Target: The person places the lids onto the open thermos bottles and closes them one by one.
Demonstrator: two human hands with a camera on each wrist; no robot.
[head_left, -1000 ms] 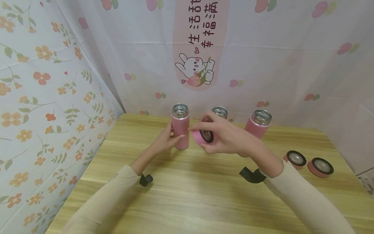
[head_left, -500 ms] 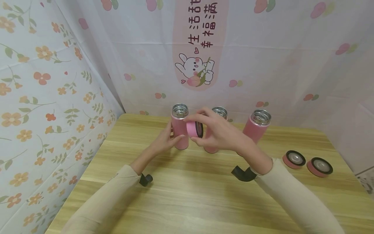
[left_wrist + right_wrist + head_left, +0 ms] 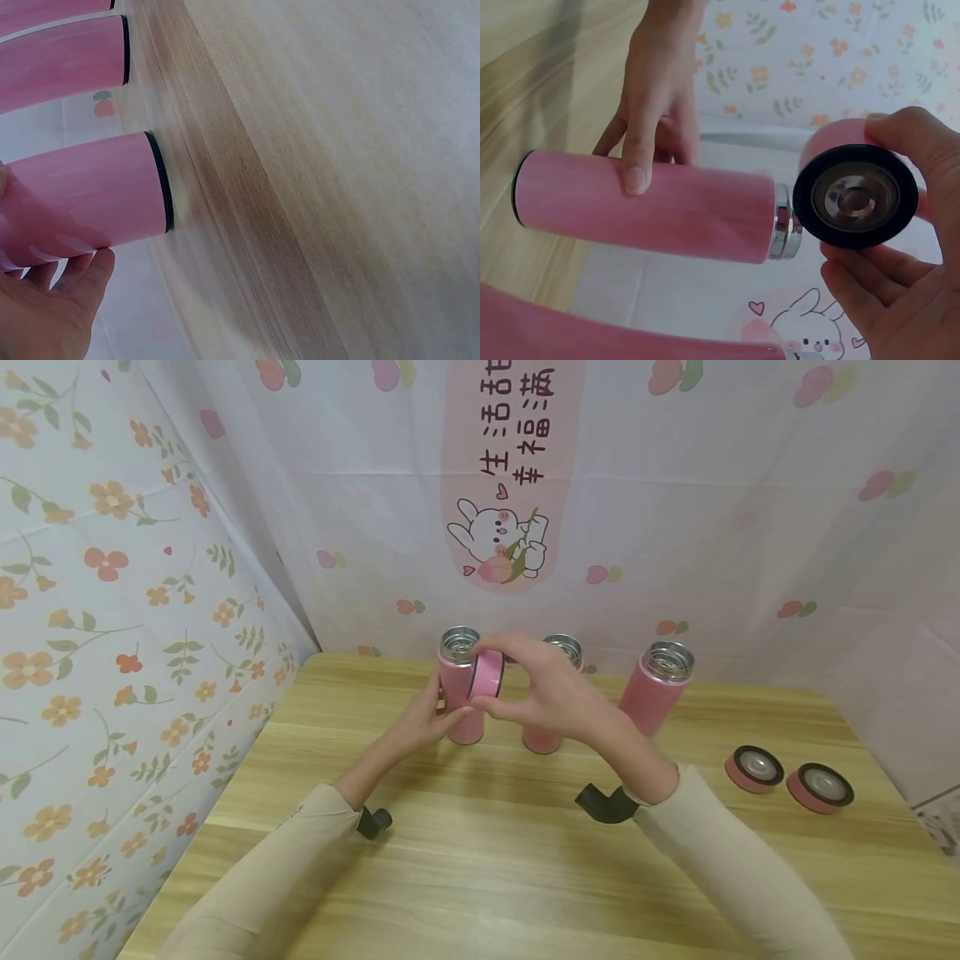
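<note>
A pink thermos bottle (image 3: 462, 693) with a bare steel neck stands upright on the table, and my left hand (image 3: 420, 720) grips its body from the left. In the left wrist view those fingers curl under the bottle (image 3: 90, 199), whose black base meets the tabletop. My right hand (image 3: 551, 689) holds a pink lid (image 3: 489, 674) by its edges between thumb and fingers, tilted on its side just right of the steel neck. The right wrist view shows the lid's black-ringed underside (image 3: 855, 196) close to the bottle mouth (image 3: 786, 223).
Two more uncapped pink bottles stand to the right, a middle one (image 3: 542, 739) partly behind my right hand and another (image 3: 654, 693) farther right. Two lids (image 3: 754, 769) (image 3: 821, 787) lie underside up on the table's right side. A printed cloth (image 3: 360, 510) hangs behind.
My right hand has moved left with the lid toward the gripped bottle's neck and turned it, so its dark underside now faces away from the head view. My left hand has stayed put.
</note>
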